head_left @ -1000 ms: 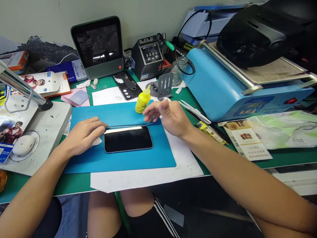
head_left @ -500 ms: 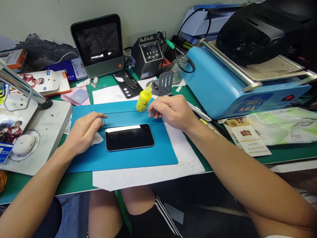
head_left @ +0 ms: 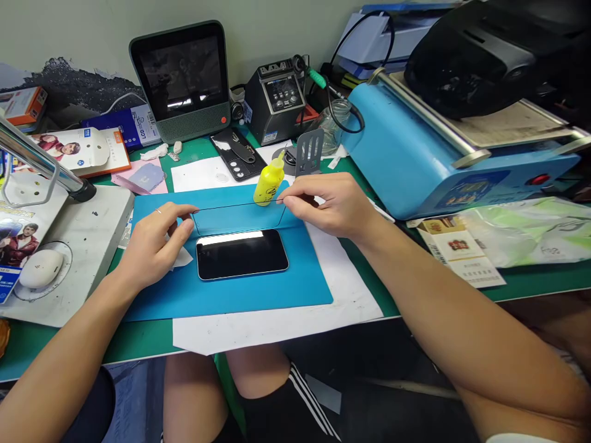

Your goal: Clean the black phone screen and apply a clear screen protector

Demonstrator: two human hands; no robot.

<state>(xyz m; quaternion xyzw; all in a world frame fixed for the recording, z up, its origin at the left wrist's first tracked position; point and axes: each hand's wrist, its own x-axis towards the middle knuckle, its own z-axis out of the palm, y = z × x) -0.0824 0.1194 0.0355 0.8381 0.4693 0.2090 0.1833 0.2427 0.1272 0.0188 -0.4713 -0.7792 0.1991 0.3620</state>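
Note:
A clear glass screen protector [head_left: 235, 218] with a thin black border is tilted up along the far edge of a smartphone [head_left: 242, 255]. My left hand [head_left: 161, 240] has its fingertips at the protector's left end. At its upper right corner, my right hand [head_left: 325, 205] pinches the border between thumb and fingers. The phone lies face up, its black screen reflecting a bright strip, on a blue mat [head_left: 258, 292]. Just behind the protector, near my right fingertips, stands a yellow dropper bottle [head_left: 269, 179]. A white scrap [head_left: 183, 258] lies beside my left hand.
Behind the mat are a black phone back cover [head_left: 235, 154], a smart display [head_left: 184, 80] and a soldering station [head_left: 274, 101]. A large blue machine [head_left: 415, 154] stands at right, with a cigarette box [head_left: 462, 252] before it. A lamp post [head_left: 46, 151] rises at left.
My right hand has shifted slightly right and its pinch is now at the protector's upper corner. The protector's right end sits a little higher. The phone stays put.

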